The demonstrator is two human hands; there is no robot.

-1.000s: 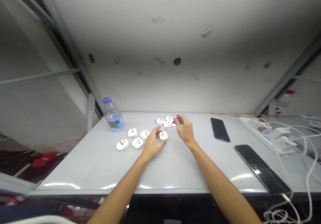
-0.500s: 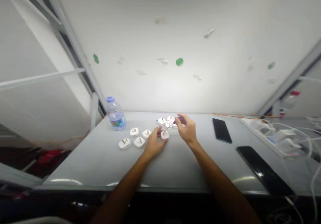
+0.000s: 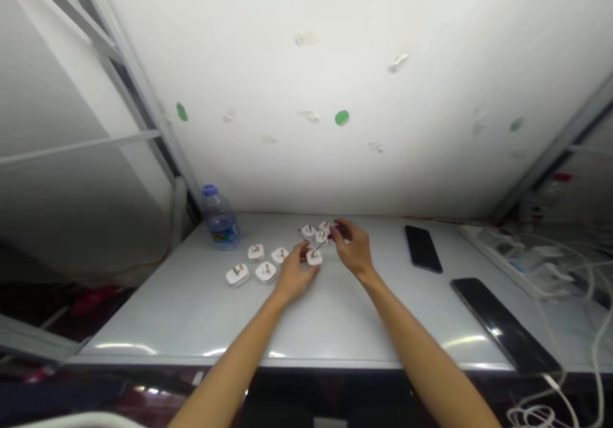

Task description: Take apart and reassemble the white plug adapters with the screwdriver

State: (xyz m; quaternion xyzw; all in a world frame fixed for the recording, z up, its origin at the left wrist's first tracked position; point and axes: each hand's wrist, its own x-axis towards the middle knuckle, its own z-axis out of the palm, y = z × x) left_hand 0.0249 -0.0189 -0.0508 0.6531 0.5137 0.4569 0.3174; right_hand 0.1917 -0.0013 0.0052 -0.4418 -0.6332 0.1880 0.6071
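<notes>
My left hand (image 3: pixel 295 273) is closed around the side of a white three-pin plug (image 3: pixel 315 259), pins facing up, at the middle of the table. Between the fingers of my right hand (image 3: pixel 353 247) is a screwdriver (image 3: pixel 320 244) with a thin dark shaft. Its shaft slants down to the left, and the tip meets the plug's top by the pins. Several similar plugs, such as this white plug (image 3: pixel 308 231), lie just beyond my hands. More stand to the left, among them a white plug (image 3: pixel 238 275) and another plug (image 3: pixel 265 272).
A clear bottle with a blue cap (image 3: pixel 221 220) stands at the back left. On the right lie a small black phone (image 3: pixel 423 249) and a larger black phone (image 3: pixel 505 326). Behind them is a white power strip (image 3: pixel 507 259) with cables. A white wall (image 3: pixel 287 179) rises behind the table (image 3: pixel 191 319).
My right hand has shifted very slightly left, with the screwdriver still on the plug. My left hand and the plug keep their place. The picture's brightness has changed.
</notes>
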